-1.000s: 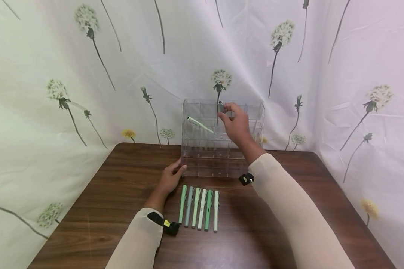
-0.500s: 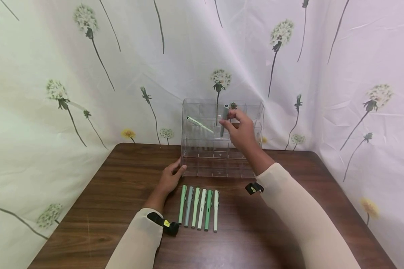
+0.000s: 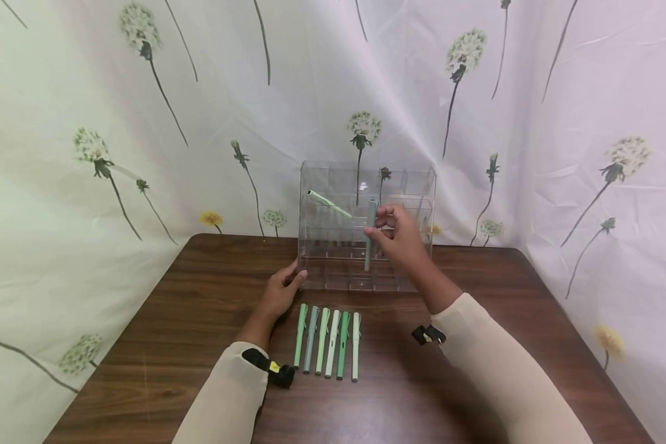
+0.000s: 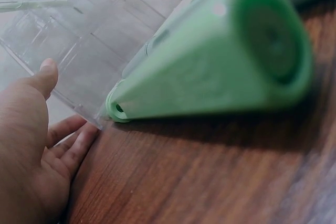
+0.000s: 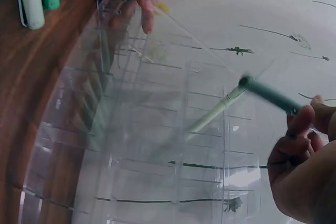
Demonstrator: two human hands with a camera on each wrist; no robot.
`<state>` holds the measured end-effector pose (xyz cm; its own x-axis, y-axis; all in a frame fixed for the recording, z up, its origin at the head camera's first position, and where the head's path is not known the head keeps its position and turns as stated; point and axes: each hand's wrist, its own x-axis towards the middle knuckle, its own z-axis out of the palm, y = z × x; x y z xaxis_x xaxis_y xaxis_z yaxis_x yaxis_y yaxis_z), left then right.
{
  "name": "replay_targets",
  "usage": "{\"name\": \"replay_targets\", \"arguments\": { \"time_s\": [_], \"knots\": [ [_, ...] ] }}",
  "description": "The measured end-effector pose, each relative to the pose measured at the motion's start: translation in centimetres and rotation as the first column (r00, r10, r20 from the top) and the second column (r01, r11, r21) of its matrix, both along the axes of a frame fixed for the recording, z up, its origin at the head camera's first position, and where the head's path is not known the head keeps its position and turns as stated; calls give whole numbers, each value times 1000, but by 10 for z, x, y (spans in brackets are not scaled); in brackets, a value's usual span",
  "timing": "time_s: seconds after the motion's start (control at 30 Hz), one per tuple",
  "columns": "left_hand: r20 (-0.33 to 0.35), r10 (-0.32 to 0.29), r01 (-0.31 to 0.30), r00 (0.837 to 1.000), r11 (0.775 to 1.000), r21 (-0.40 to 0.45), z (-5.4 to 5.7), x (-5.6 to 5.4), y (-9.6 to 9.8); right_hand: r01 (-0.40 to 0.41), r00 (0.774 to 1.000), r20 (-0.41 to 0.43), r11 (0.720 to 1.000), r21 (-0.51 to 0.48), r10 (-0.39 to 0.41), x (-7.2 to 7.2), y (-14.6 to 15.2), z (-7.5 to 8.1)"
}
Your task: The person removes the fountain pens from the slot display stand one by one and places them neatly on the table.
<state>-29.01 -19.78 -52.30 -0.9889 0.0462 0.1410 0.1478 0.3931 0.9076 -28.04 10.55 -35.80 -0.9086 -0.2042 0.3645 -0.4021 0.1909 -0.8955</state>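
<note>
A clear plastic organizer (image 3: pixel 314 243) with tiered compartments stands at the back of the table. My left hand (image 3: pixel 280 295) holds its lower left edge, thumb on the near side and fingers behind. My right hand (image 3: pixel 404 237) pinches a dark grey-green pen (image 3: pixel 368 253) nearly upright in front of the organizer, right of its middle. That pen (image 5: pixel 273 96) is blurred in the right wrist view. A pale green pen (image 3: pixel 328 203) leans slanted in an upper left compartment. In the left wrist view, a green pen (image 4: pixel 189 72) lies close to the camera, beyond my left hand.
On the brown table (image 3: pixel 200 333), in front of the organizer, several pens lie side by side in green, grey-blue and whitish shades, including a white pen (image 3: pixel 356 346) at the right end. A flower-printed curtain (image 3: pixel 211 111) hangs behind the table.
My right hand has lowered the dark grey-green pen from the organizer's top tier to in front of its lower tiers, moving slightly right. The left hand stays in place.
</note>
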Motion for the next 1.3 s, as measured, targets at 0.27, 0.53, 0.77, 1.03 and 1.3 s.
{"name": "replay_targets", "arguments": {
  "time_s": [0.27, 0.53, 0.77, 1.03, 1.3],
  "knots": [
    [-12, -1, 1, 1000, 1000, -11, 1, 1, -3, -70, 996, -43, 996, 51, 72, 14, 9, -22],
    [-12, 7, -7, 1000, 1000, -27, -1, 0, -3, -67, 998, 9, 996, 58, 66, 23, 16, -39],
    [-18, 4, -4, 1000, 1000, -21, 0, 0, -1, -78, 989, 126, 997, 27, 74, 28, 25, -59],
    [6, 10, -10, 1000, 1000, -21, -1, -1, -1, -146, 964, 232, 988, 57, 129, 35, 33, -85],
    [-14, 13, -13, 1000, 1000, -15, -1, -2, -1, -216, 917, 354, 975, 59, 181, 36, 37, -97]
  ]
}}
